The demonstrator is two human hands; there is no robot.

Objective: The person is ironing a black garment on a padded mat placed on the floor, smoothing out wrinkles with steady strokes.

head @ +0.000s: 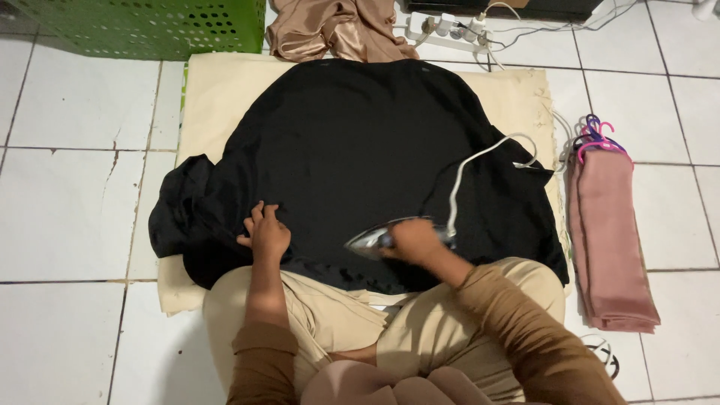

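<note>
Head view: a black garment (352,142) is being spread over a cream mat (214,90) on the tiled floor. It is being pressed flat at seven o'clock by the left hand (265,234), fingers apart. An iron (369,241) is being gripped by the right hand (412,240), fingers clamped around its handle, at five o'clock on the garment.
</note>
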